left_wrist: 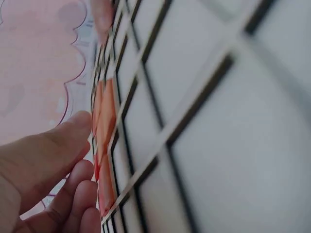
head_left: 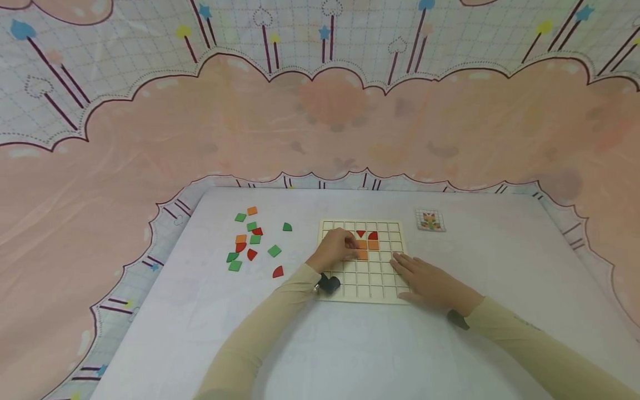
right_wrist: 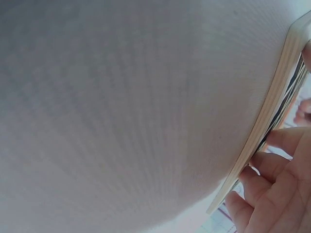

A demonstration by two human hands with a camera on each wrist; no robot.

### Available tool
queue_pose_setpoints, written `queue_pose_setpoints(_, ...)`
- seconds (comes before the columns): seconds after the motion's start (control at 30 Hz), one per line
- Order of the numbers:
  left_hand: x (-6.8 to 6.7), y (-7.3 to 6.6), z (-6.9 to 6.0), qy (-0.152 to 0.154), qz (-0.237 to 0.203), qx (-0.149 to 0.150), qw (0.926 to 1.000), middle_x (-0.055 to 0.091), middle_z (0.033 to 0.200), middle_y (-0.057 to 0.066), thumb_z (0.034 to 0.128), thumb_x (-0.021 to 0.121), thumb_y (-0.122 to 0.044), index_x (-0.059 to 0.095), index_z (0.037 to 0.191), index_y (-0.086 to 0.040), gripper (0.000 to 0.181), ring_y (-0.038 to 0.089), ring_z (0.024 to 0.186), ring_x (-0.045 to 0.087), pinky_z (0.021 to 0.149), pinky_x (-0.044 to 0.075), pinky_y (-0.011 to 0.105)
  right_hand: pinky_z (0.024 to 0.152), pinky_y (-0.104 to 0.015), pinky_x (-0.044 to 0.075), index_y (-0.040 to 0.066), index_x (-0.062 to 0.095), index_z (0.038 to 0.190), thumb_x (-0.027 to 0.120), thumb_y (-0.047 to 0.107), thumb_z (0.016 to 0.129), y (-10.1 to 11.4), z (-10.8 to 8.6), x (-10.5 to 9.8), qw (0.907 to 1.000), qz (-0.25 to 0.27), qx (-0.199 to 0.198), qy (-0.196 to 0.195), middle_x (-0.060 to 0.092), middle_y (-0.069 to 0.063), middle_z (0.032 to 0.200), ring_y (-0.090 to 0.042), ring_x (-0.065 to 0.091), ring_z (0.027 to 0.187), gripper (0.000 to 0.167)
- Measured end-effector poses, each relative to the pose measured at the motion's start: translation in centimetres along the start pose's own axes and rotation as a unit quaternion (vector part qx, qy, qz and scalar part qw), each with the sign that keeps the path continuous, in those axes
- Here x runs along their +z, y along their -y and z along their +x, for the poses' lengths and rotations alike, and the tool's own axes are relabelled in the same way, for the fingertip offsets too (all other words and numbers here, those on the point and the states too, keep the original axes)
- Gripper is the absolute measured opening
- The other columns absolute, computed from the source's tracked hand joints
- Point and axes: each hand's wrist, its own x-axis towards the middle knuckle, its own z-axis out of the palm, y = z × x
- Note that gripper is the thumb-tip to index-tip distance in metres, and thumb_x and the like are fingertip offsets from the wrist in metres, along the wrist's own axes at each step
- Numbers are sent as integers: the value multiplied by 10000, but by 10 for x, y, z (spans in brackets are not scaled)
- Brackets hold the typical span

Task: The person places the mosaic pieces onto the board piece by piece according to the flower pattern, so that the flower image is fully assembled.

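Observation:
My left hand (head_left: 334,245) reaches over the left half of a pale square grid board (head_left: 370,291). Its thumb and curled fingers (left_wrist: 82,177) are close to the orange square tiles (left_wrist: 106,114) in the left wrist view. Whether they pinch a tile is hidden. In the board's cells lie several orange squares (head_left: 373,244), a red triangle (head_left: 360,234) and a red quarter-round tile (head_left: 373,236); another red piece is partly covered by the hand. My right hand (head_left: 432,282) rests along the board's right edge, fingertips (right_wrist: 277,138) touching it, fingers mostly extended.
Loose green (head_left: 274,250), orange (head_left: 252,210) and red (head_left: 278,271) tiles lie scattered left of the board. A small pattern card (head_left: 430,220) with a coloured figure lies beyond its right side. White cloth covers the table (head_left: 165,311); a printed curtain (head_left: 350,128) hangs behind.

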Motion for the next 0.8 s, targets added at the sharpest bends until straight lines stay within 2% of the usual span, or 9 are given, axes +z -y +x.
queue_pose_setpoints(0.23, -5, 3, 12, -145, 132, -15, 9998, 694, 857, 70, 813, 729, -138, 736, 963, -48, 174, 112, 744, 573, 665, 448, 171, 1137, -443, 270, 54, 248, 1483, 441, 497, 952, -1, 1, 1, 10000, -27, 47, -4, 229, -136, 1554, -301, 235, 1431, 719)
queue_pose_setpoints(0.4, -5, 3, 13, -89, 196, -5, 9998, 695, 857, 76, 824, 713, -114, 741, 957, -51, 150, 119, 744, 569, 654, 441, 172, 1128, -449, 283, 39, 266, 1474, 464, 481, 948, 0, 1, 1, 10000, -41, 3, -75, 251, -150, 1544, -311, 256, 1421, 716)
queue_pose_setpoints(0.57, -4, 3, 14, -85, 182, 60, 9998, 708, 863, 79, 811, 723, -103, 743, 957, -44, 159, 126, 749, 593, 659, 455, 169, 1135, -441, 273, 55, 254, 1482, 452, 485, 952, 0, 1, 1, 10000, 5, 76, 13, 237, -134, 1552, -299, 238, 1431, 711)
queue_pose_setpoints(0.8, -3, 3, 15, -64, 69, -48, 9999, 724, 909, 61, 802, 735, -113, 747, 947, -50, 159, 135, 781, 599, 685, 453, 185, 1137, -449, 267, 45, 255, 1479, 457, 481, 950, 1, 1, 1, 10000, 49, 67, -4, 234, -140, 1552, -310, 238, 1429, 715)
